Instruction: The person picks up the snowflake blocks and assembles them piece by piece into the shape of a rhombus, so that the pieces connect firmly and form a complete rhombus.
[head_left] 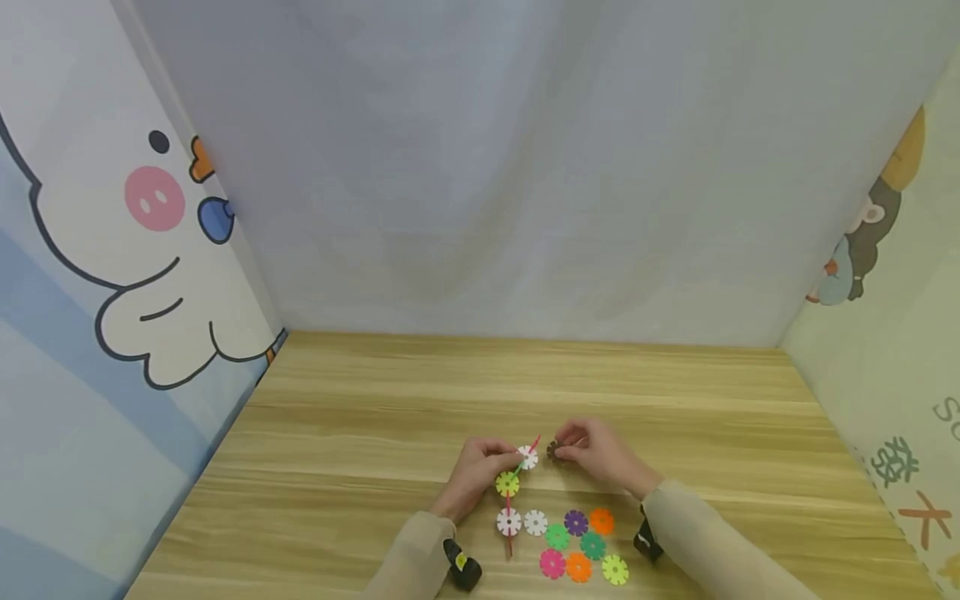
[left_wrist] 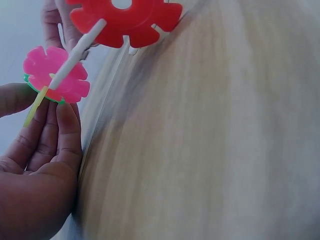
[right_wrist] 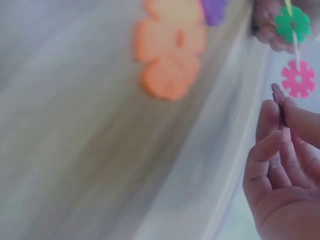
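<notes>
While L grip (head_left: 477, 472) pinches linked-disc chain (head_left: 507, 484), R grip (head_left: 597, 454) holds dk disc (head_left: 552, 451) nr chain's far end.

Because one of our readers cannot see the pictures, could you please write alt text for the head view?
A person's left hand pinches a chain of joined discs, while the right hand holds a brown disc near the chain's far end. Nearer the viewer, loose colourful discs lie on the wooden table.

Left fingers (head_left: 498, 446) hold a chain of discs (head_left: 507, 484); right fingers (head_left: 574, 430) pinch a dark disc (head_left: 552, 452).
</notes>
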